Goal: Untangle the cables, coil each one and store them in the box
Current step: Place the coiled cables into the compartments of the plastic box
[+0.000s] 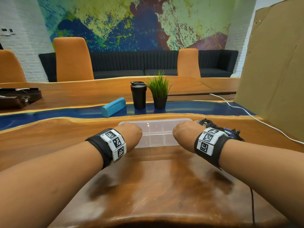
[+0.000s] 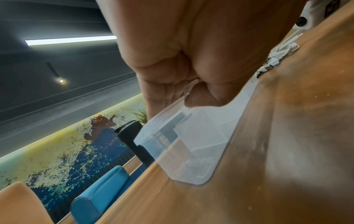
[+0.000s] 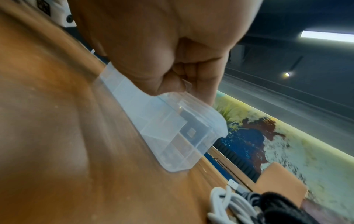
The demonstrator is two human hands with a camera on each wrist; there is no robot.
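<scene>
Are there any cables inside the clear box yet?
No, the clear box shows only bare compartments, and the cable bundle lies on the table beside the right hand.

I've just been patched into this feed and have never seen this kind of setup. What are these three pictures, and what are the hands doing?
No machine here: a person works bare-handed, wearing three cameras. The head view looks forward and down at both arms; each wrist view looks along one hand. The left hand and right hand each grip an end of the clear plastic compartment box, fingers curled over its rim. It rests on the wooden table. Right of it lies the tangled bundle of black and white cables, not yet sorted.
</scene>
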